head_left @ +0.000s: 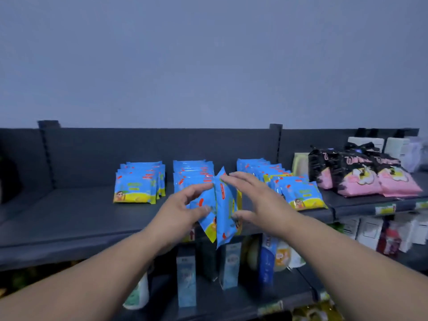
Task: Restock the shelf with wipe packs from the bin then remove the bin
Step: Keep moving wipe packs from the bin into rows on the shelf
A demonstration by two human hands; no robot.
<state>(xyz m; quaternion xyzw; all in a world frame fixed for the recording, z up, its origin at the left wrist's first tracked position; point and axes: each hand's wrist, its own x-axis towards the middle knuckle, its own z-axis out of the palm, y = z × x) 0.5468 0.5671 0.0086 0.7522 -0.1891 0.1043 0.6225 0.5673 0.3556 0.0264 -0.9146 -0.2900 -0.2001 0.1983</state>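
Blue and yellow wipe packs (pixel 225 212) are pressed upright between my two hands at the front of the dark top shelf (pixel 69 218). My left hand (pixel 185 209) holds them from the left and my right hand (pixel 257 200) from the right, fingers spread. Behind them stands the middle row of wipe packs (pixel 192 174). A left row (pixel 139 184) and a right row (pixel 289 184) stand on either side. The bin is out of view.
Pink and black packs (pixel 361 172) fill the shelf section to the right, with white boxes (pixel 391 147) behind. The lower shelf holds bottles and cartons (pixel 186 279). A grey wall rises behind the shelving.
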